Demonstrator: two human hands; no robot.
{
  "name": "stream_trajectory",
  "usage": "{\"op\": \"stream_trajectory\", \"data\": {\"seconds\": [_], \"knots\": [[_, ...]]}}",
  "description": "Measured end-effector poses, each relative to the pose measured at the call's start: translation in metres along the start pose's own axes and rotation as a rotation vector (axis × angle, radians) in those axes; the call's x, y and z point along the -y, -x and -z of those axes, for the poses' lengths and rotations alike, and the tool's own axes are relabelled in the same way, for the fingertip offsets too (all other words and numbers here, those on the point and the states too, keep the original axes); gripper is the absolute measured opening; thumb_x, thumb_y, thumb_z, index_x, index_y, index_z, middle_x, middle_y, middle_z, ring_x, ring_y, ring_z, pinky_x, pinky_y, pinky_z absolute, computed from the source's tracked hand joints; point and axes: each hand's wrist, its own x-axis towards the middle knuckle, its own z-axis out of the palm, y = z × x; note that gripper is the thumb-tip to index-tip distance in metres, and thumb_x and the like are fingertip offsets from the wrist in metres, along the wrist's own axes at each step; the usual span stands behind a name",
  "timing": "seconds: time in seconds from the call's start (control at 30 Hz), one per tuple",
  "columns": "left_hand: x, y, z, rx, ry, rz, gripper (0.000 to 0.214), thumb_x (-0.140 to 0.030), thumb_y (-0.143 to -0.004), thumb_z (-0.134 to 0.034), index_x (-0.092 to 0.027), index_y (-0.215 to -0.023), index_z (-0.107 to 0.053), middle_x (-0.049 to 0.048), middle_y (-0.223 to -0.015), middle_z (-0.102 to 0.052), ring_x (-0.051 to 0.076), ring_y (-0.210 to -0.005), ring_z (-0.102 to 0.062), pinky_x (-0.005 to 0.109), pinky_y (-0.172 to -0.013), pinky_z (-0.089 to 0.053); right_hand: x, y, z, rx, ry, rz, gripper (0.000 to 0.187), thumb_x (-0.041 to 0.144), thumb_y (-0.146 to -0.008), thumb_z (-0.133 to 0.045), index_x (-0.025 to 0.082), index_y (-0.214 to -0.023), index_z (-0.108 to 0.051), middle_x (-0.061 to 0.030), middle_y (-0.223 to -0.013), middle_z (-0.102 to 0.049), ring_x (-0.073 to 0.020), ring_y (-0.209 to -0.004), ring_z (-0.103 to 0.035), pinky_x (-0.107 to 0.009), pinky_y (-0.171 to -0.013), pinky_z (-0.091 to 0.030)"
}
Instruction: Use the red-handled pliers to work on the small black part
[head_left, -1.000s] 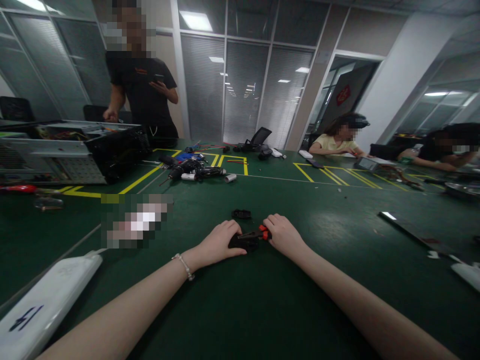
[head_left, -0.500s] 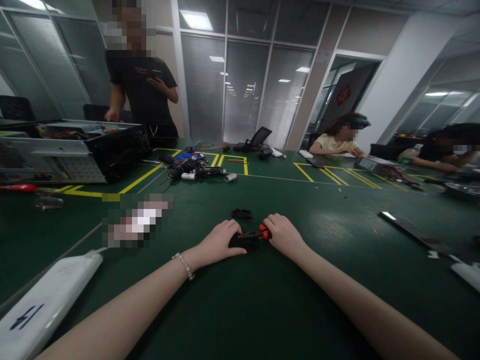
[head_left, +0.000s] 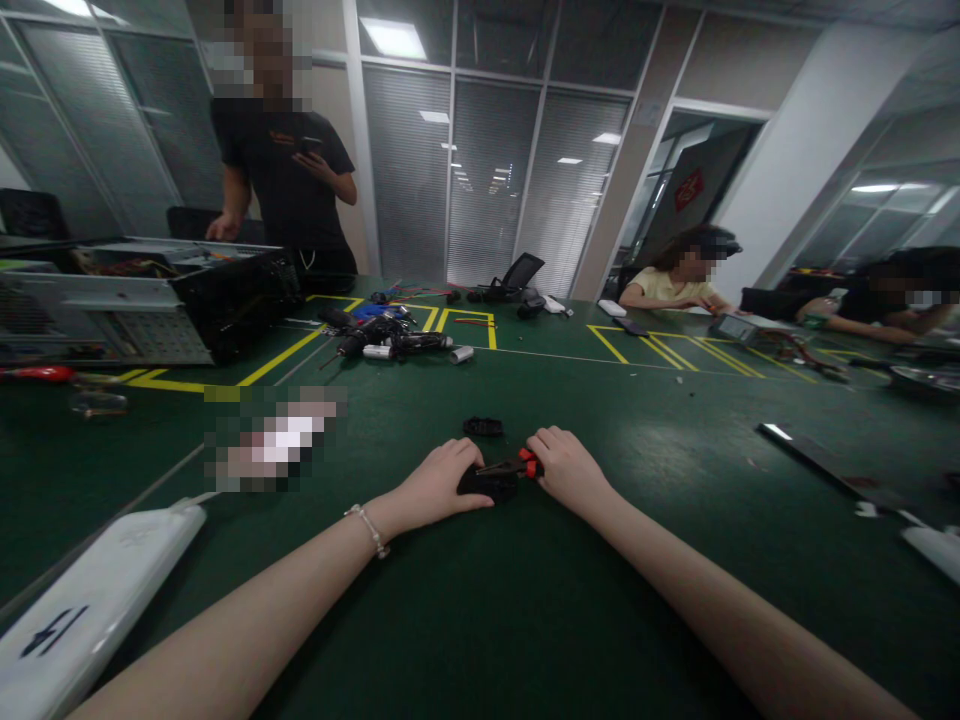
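Note:
My left hand (head_left: 439, 483) is closed around the left end of a small black plastic shell (head_left: 491, 486), thumb at the near side. In my right hand (head_left: 568, 466) are needle-nose pliers (head_left: 504, 467) with red handles, their fingers wrapped round the grips. The pliers' dark jaws point left and lie over the top of the shell. Whether the jaws grip a part of it cannot be made out. Just beyond my hands, a second black plastic piece (head_left: 483, 427) lies apart on the green table (head_left: 450, 620).
An open computer case (head_left: 142, 310) stands at the left, with a person behind it. A white power bank (head_left: 90, 610) lies near my left forearm. Farther back is a pile of tools and cables (head_left: 386, 332). A dark flat strip (head_left: 814, 458) lies at the right; other people sit beyond.
My hands, the pliers and the black shell show almost no movement. The standing person's lowered hand has shifted slightly.

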Motion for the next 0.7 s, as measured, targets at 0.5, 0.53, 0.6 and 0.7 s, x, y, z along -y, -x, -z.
{"op": "stream_trajectory", "data": {"seconds": [0.5, 0.53, 0.6, 0.7], "knots": [[-0.0012, -0.0002, 0.0014, 0.008, 0.014, 0.013, 0.037, -0.047, -0.07, -0.059, -0.02, -0.092, -0.048, 0.0035, -0.098, -0.05, 0.02, -0.087, -0.047, 0.031, -0.07, -0.039, 0.0018, 0.0003, 0.0032, 0.01, -0.003, -0.017, 0.024, 0.008, -0.065, -0.053, 0.013, -0.088, -0.055, -0.0079, -0.088, -0.055, -0.0186, -0.081, -0.046, -0.028, -0.071, -0.034], [-0.0013, -0.0003, 0.0013, 0.006, 0.013, 0.013, 0.036, -0.047, -0.07, -0.06, -0.019, -0.091, -0.048, 0.0034, -0.097, -0.05, 0.02, -0.086, -0.047, 0.031, -0.07, -0.039, 0.0018, 0.0003, 0.0028, 0.009, 0.0, -0.021, 0.024, 0.008, -0.064, -0.053, 0.013, -0.088, -0.055, -0.0079, -0.088, -0.055, -0.0187, -0.081, -0.046, -0.028, -0.071, -0.034], [-0.0013, -0.0002, 0.0011, 0.004, 0.011, 0.009, 0.036, -0.047, -0.07, -0.06, -0.019, -0.091, -0.048, 0.0032, -0.097, -0.05, 0.02, -0.086, -0.047, 0.03, -0.07, -0.039, 0.0013, 0.0004, 0.0013, 0.008, 0.007, -0.022, 0.024, 0.009, -0.064, -0.053, 0.013, -0.088, -0.055, -0.0079, -0.088, -0.055, -0.019, -0.081, -0.045, -0.028, -0.072, -0.034], [-0.0009, 0.0, 0.0008, 0.004, 0.006, 0.003, 0.036, -0.047, -0.071, -0.059, -0.019, -0.09, -0.048, 0.0031, -0.096, -0.049, 0.02, -0.086, -0.047, 0.03, -0.07, -0.039, 0.0001, 0.0005, -0.0012, 0.004, 0.01, -0.007, 0.023, 0.01, -0.064, -0.053, 0.013, -0.087, -0.054, -0.0076, -0.087, -0.054, -0.0191, -0.081, -0.045, -0.028, -0.071, -0.033]]}}
